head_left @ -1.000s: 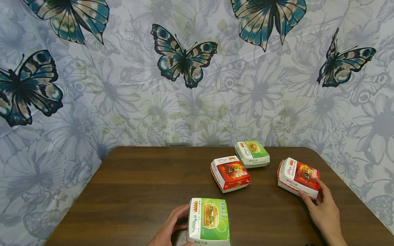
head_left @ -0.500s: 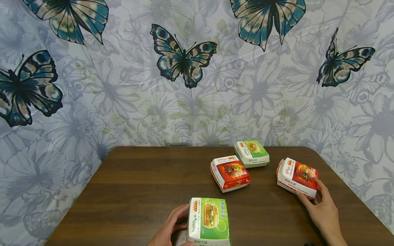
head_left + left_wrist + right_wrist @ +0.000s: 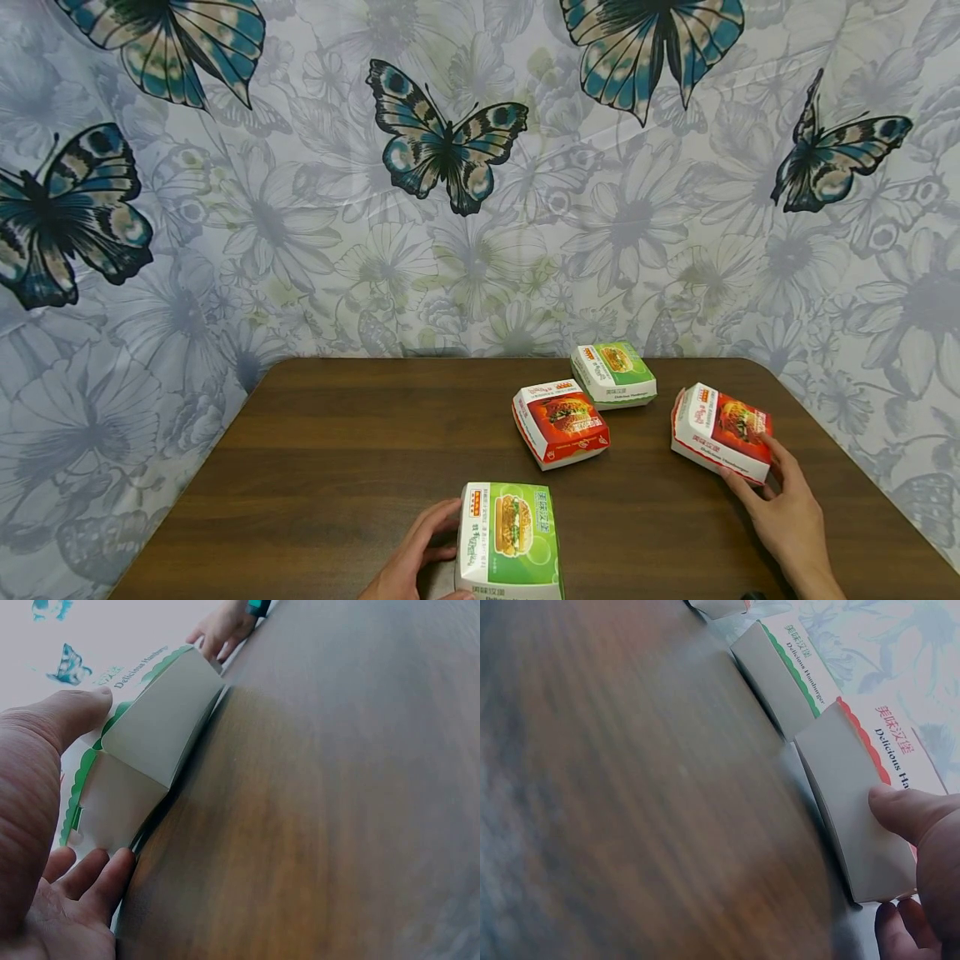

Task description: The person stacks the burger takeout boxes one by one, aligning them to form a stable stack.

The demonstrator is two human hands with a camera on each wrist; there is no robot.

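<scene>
Leftward, by a little, the right red box (image 3: 738,421) had shifted with my right hand (image 3: 791,521); my left hand (image 3: 411,557) and the near green box (image 3: 513,537) had stayed put. Both hands were pinching: the right, the red box's near right corner; the left, the green box's left side. Whether the red box's base touched the counter (image 3: 337,467), I could not tell. Held by one corner only, it could have swivelled. Further leftward travel might have knocked the far green box (image 3: 617,375) or the left red box (image 3: 562,423), which lay close together. With each thumb by a scalloped rim (image 3: 866,740), squeezing too hard could have dented card or sprung a lid.
</scene>
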